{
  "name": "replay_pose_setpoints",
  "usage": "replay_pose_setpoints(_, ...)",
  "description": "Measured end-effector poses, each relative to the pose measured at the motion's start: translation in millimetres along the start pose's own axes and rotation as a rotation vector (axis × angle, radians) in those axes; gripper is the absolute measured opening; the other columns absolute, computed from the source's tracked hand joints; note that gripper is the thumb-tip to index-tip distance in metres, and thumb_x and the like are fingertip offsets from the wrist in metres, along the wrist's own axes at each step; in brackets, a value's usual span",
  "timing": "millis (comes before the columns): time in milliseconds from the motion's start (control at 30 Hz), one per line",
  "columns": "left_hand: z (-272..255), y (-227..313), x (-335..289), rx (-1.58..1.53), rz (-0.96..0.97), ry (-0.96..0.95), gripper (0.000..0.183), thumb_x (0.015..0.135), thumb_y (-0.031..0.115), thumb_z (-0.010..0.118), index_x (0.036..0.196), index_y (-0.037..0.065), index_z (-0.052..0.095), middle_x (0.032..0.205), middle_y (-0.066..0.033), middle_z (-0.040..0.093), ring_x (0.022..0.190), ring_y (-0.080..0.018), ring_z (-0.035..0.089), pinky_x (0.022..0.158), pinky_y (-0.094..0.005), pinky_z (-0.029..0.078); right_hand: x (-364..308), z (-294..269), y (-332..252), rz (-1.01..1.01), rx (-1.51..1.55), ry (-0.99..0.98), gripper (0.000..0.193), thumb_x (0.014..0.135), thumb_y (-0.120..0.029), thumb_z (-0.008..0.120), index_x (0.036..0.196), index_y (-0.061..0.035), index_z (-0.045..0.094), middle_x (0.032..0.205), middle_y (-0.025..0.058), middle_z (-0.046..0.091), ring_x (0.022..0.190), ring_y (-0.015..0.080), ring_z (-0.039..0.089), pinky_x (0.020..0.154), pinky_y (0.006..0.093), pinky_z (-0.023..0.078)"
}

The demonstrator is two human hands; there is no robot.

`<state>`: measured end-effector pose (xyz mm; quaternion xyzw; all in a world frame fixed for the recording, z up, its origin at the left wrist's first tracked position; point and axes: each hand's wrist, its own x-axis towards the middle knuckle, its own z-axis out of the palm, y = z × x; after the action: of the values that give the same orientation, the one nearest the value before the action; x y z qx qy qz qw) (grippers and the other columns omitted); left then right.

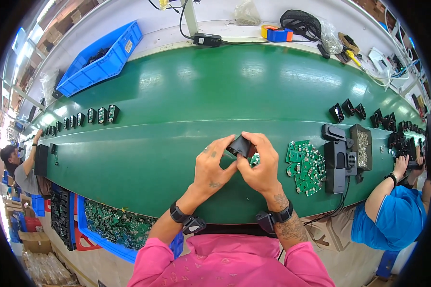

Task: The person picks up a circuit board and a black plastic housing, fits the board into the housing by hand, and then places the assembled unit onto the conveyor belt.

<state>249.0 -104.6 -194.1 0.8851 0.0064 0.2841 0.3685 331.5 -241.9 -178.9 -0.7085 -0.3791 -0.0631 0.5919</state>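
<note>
A small black plastic housing (241, 146) is held between both hands above the green worktable (167, 158). My left hand (209, 165) grips its left side with thumb and fingers. On the other side, my right hand (263, 167) closes round it, the thumb pressed on the near face. Part of a green circuit board (255, 160) shows inside the curl of my right hand; whether it is held or joined to the housing I cannot tell. To the right lies a loose pile of green circuit boards (305, 167).
Right of the pile stand a black powered device (336, 162) and a tray of small metal parts (364, 146). Black housings with boards (102, 115) line up at left. A blue crate (98, 60) sits far left; a blue bin (83, 225) of boards is below. Co-workers (392, 210) flank the table.
</note>
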Motion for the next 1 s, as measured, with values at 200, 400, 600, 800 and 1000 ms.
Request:
replay_pose_setpoints(200, 8, -1, -4, 0.013, 0.101, 0.13, 0.065, 0.073, 0.005, 0.08, 0.132, 0.005, 0.054, 0.125, -0.0129, 0.065, 0.108, -0.0279, 0.067, 0.078, -0.0353, 0.061, -2, 2, 4, -0.207, -0.101, 0.094, 0.048, 0.069, -0.001, 0.068, 0.117, 0.0013, 0.06, 0.099, 0.0179, 0.064, 0.083, 0.0327, 0.064, 0.069, 0.0383, 0.055)
replay_pose_setpoints(400, 16, 0, -4, 0.006, 0.183, 0.267, 0.06, 0.072, 0.006, 0.08, 0.126, 0.001, 0.056, 0.122, -0.0164, 0.064, 0.103, -0.0309, 0.068, 0.073, -0.0337, 0.06, -7, 8, 0, -0.169, -0.139, 0.155, 0.046, 0.069, -0.003, 0.069, 0.115, 0.0036, 0.06, 0.098, 0.0188, 0.065, 0.084, 0.0346, 0.064, 0.071, 0.0406, 0.054)
replay_pose_setpoints(600, 12, -5, -1, 0.187, 0.269, 0.286, 0.055, 0.072, 0.005, 0.08, 0.122, 0.002, 0.057, 0.116, -0.0157, 0.067, 0.093, -0.0295, 0.07, 0.07, -0.0337, 0.061, -12, 16, -3, 0.032, -0.127, 0.173, 0.044, 0.072, -0.004, 0.069, 0.114, 0.0048, 0.059, 0.096, 0.0204, 0.064, 0.083, 0.0363, 0.064, 0.073, 0.0426, 0.054)
replay_pose_setpoints(800, 18, -7, -6, 0.143, 0.231, 0.302, 0.051, 0.074, 0.007, 0.08, 0.119, 0.002, 0.057, 0.113, -0.0184, 0.068, 0.095, -0.0315, 0.071, 0.074, -0.0357, 0.061, -11, 16, -3, -0.111, -0.135, 0.198, 0.045, 0.074, -0.005, 0.072, 0.116, 0.0049, 0.058, 0.099, 0.0195, 0.065, 0.082, 0.0321, 0.066, 0.068, 0.037, 0.055)
replay_pose_setpoints(1000, 30, -1, -8, 0.09, 0.343, 0.377, 0.045, 0.082, 0.01, 0.077, 0.118, 0.001, 0.051, 0.114, -0.0229, 0.065, 0.101, -0.037, 0.069, 0.083, -0.0421, 0.061, -14, 14, -2, -0.17, -0.188, 0.283, 0.043, 0.073, -0.009, 0.071, 0.112, 0.0029, 0.058, 0.099, 0.0189, 0.065, 0.082, 0.0357, 0.065, 0.071, 0.0422, 0.055)
